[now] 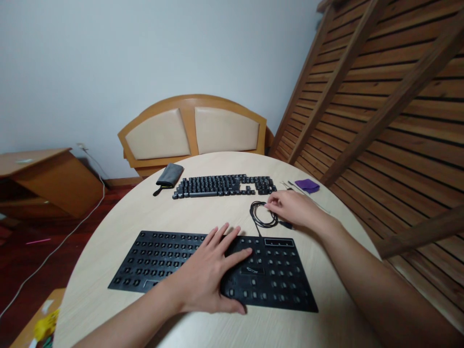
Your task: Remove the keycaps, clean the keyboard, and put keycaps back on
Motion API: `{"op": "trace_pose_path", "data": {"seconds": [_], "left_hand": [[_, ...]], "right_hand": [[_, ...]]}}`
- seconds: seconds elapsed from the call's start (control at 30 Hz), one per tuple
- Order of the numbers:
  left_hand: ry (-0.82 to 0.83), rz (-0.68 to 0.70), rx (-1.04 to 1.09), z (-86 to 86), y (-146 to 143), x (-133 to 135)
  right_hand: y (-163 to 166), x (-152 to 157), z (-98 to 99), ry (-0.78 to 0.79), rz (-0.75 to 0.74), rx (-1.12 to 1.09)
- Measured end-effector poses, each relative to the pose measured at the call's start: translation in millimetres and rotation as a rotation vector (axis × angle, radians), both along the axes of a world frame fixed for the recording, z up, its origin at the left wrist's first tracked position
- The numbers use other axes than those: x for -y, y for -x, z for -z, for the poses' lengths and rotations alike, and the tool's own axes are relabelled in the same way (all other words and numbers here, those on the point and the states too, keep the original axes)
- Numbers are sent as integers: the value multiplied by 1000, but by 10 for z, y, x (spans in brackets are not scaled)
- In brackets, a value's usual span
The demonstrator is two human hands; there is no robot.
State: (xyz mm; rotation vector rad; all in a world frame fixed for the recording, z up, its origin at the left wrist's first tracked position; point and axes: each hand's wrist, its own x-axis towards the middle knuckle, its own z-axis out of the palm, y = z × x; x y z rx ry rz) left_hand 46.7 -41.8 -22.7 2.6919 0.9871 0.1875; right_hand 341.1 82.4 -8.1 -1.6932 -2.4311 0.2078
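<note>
While flat, keyboard [261, 281] crosswise (cable [266, 225] edge farthest)

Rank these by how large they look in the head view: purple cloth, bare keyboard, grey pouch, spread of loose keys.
Largest to smallest:
1. Bare keyboard
2. Loose keys, taken as one spread
3. Grey pouch
4. Purple cloth
The keyboard lies nearest the camera, which enlarges it.

A home bedroom, judging by padded headboard [192, 124] and wooden cabinet [68, 179].
</note>
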Motion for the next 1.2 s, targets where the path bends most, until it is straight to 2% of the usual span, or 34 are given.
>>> {"op": "trace_pose_path", "data": {"seconds": [0.17,0.33,0.47,0.63,0.8,0.97,1.1,1.2], "left_hand": [[16,-34,-4,18,55,-60],[8,-30,108,15,5,-71],[-11,-29,105,-16,-23,-46],[-120,-43,87,-22,-60,-7],[-209,-68,76,-24,-85,19],[-268,-61,63,-60,-87,35],[-294,-35,49,-82,-111,61],[-297,-18,35,-80,-127,80]], "right_hand": [[45,13,120,-19,-358,-143],[28,18,171,49,-445,-142],[-4,-23,148,52,-422,-142],[-70,-61,76,111,-419,-214],[-148,-61,-2,341,-292,-352],[-170,-27,-65,657,-212,-552],[-120,39,-124,796,-277,-610],[-78,75,-149,836,-335,-630]]}}
